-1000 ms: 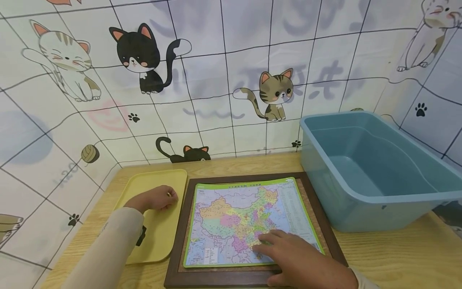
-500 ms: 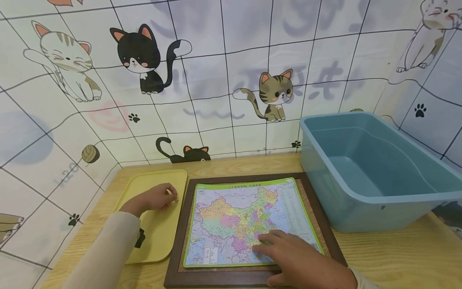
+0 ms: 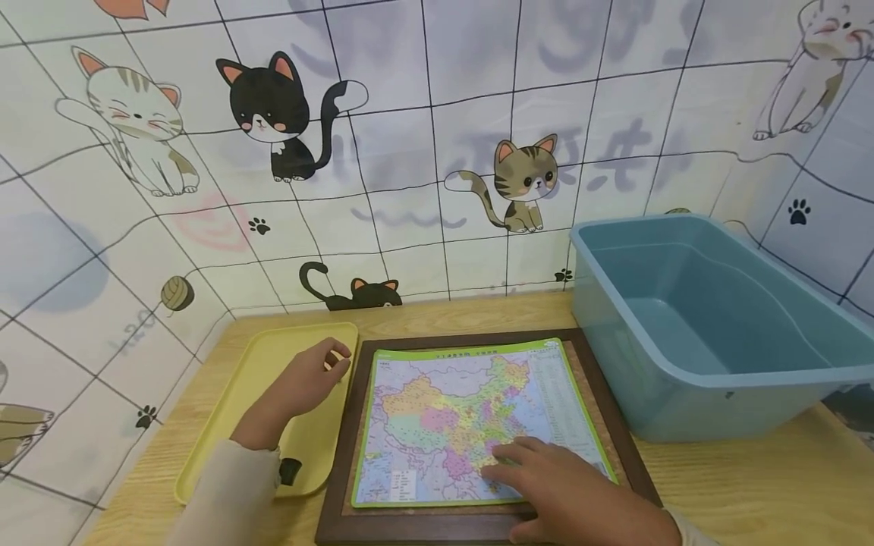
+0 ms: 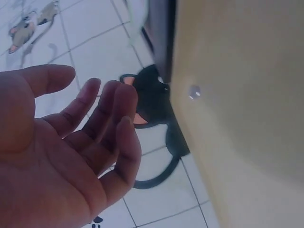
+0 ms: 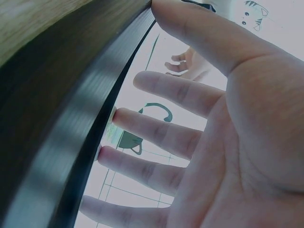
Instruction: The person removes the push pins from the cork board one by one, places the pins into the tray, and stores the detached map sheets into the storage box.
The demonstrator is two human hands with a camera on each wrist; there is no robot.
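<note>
My left hand (image 3: 315, 379) hovers over the right part of a yellow tray (image 3: 262, 356). In the left wrist view its fingers are loosely bent, with thumb and fingertips apart and nothing between them. A tiny shiny round piece (image 4: 194, 92) lies on the tray beyond those fingertips; its kind is too small to make out. On a colourful map sheet (image 3: 410, 379) with a green border, my right hand (image 3: 556, 481) rests with fingers spread. Its thumb lies by the near side of the dark wooden frame (image 3: 423, 528) around the map, as the right wrist view shows.
A large blue plastic tub (image 3: 683, 409) stands right of the frame. The wooden table (image 3: 724, 485) meets walls covered in a cat-patterned sheet (image 3: 410, 243) at the back and left. A black device (image 3: 290, 471) sits at the left cuff.
My left hand has lifted from low over the tray and shifted right, its fingers parting. The small shiny piece seen at its fingertips is hidden in the head view. My right hand stays put.
</note>
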